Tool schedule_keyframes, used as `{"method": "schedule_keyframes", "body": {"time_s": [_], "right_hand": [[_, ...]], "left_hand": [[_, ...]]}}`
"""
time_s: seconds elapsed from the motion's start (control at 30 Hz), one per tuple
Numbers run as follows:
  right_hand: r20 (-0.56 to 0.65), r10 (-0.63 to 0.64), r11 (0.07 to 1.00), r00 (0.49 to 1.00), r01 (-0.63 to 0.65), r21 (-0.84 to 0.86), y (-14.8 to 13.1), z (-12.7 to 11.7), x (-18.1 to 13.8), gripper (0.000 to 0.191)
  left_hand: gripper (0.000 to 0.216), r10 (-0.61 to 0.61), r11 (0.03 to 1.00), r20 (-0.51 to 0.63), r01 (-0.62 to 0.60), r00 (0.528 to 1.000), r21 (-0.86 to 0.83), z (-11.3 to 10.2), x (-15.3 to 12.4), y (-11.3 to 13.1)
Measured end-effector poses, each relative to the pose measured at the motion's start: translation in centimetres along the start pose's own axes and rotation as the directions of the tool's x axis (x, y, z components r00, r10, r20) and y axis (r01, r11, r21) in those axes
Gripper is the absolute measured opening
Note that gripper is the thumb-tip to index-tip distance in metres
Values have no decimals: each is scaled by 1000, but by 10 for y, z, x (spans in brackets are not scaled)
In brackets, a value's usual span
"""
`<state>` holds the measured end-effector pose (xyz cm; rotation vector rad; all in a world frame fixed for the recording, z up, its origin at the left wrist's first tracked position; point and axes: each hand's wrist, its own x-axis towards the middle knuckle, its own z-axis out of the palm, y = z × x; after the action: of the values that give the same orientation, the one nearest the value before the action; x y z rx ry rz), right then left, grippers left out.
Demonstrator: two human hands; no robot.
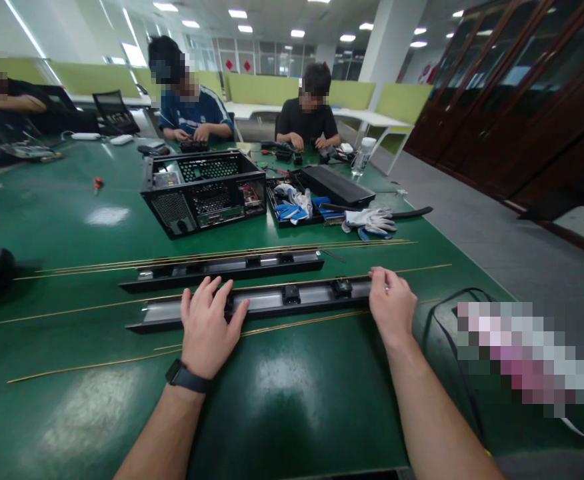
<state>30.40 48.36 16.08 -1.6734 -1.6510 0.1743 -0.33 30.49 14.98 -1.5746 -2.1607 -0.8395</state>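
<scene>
A long dark channel-shaped rail [267, 303] lies across the green table in front of me, with small black blocks [342, 288] set along its trough. My left hand [209, 327], fingers spread, rests on the rail left of its middle. At the rail's right end my right hand [393, 303] is closed, thumb and fingers together; whatever they grip is hidden, though a tiny shiny spot shows at the fingers. A thin brass-coloured rod [422, 269] runs along the far side of the rail. More thin rods [92, 365] lie on the near side.
Behind lies a second rail [252, 270] with rods over it. Farther back stand an open black computer case [207, 200], a tray with work gloves [297, 203] and another glove [372, 221]. A black cable [447, 333] loops at right. Several people sit across the table.
</scene>
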Motion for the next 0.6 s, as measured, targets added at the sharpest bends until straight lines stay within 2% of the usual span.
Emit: {"method": "schedule_keyframes", "body": {"time_s": [0.13, 0.27, 0.37, 0.47, 0.6], "right_hand": [[-50, 142, 985, 989, -146, -87, 15, -4, 18, 48], [-97, 257, 961, 962, -264, -76, 32, -7, 34, 50], [-124, 314, 946, 941, -321, -38, 40, -8, 38, 53], [-90, 322, 947, 943, -322, 10, 38, -7, 35, 55], [-39, 241, 970, 970, -241, 4, 22, -3, 23, 53]], "left_hand": [[42, -77, 997, 3, 76, 997, 19, -3, 1, 5], [43, -141, 990, -11, 141, 990, 13, -3, 1, 5], [46, -129, 992, -31, 129, 991, -10, -2, 2, 0], [47, -83, 995, -34, 81, 996, -55, 0, 3, -6], [47, -41, 994, -29, 38, 999, -106, 2, 4, -9]]}}
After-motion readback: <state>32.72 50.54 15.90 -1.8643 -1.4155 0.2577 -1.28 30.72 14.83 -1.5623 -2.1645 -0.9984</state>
